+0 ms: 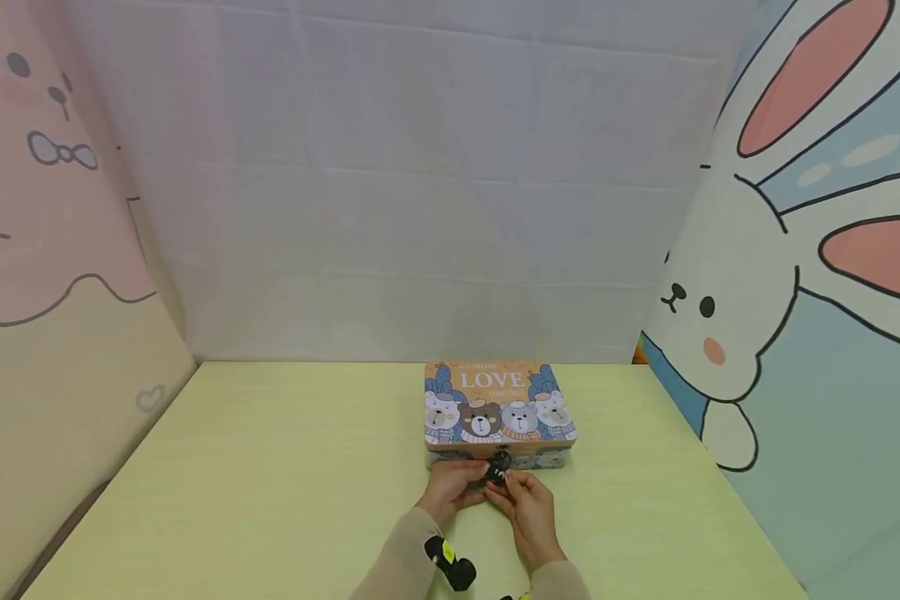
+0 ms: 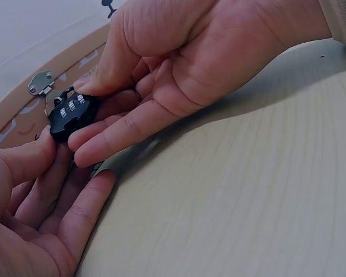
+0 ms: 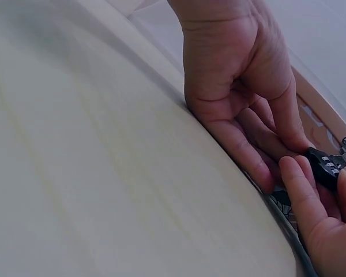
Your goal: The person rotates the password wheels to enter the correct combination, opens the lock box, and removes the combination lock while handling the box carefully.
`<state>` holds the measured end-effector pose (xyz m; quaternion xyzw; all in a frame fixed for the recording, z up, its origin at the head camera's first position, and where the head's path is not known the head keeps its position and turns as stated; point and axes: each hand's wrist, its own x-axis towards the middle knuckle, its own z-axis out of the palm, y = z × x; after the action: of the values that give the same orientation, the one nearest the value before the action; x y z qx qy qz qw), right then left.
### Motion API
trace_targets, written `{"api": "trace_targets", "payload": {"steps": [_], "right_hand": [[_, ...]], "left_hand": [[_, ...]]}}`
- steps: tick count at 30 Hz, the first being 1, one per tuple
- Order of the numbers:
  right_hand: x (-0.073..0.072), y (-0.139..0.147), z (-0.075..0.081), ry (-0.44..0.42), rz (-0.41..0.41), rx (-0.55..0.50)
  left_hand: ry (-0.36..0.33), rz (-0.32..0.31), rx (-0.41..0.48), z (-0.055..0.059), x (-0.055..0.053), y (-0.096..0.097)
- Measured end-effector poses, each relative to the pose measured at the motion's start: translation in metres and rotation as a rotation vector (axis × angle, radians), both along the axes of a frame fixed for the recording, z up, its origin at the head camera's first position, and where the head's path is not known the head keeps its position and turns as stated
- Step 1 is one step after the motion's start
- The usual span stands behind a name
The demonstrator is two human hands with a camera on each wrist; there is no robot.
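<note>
A black combination padlock (image 1: 497, 473) with three white number dials hangs at the front of a tin box (image 1: 498, 404). Bears and the word LOVE decorate the box's lid. My left hand (image 1: 448, 490) pinches one end of the padlock between thumb and fingers. From the other side, my right hand (image 1: 532, 507) holds it too, its thumb beside the dials in the left wrist view. The padlock's shackle meets the metal hasp (image 2: 43, 82) on the box front. Fingers of both hands lie beneath the padlock body (image 3: 323, 163), partly hidden.
The box stands toward the back of a pale yellow table (image 1: 285, 467), near a white cloth backdrop (image 1: 390, 208). Printed panels flank the table, with a rabbit panel (image 1: 742, 317) on the right. A black wrist camera (image 1: 450, 563) sits on the left sleeve.
</note>
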<state>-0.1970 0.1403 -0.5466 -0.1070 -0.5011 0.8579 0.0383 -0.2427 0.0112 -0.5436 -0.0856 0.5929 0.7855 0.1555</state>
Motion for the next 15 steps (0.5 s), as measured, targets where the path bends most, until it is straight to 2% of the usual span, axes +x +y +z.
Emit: {"api": "trace_targets", "payload": {"steps": [7,15], "right_hand": [[0.0005,-0.0036,-0.0009,0.014,-0.025,-0.007],[0.0018,-0.0069,0.0013,0.0,-0.043,-0.006]], "left_hand": [[-0.044,0.021,-0.035,0.0063,0.0016,0.0014],[-0.047,0.029,-0.047,0.0053,0.0008,0.0019]]}}
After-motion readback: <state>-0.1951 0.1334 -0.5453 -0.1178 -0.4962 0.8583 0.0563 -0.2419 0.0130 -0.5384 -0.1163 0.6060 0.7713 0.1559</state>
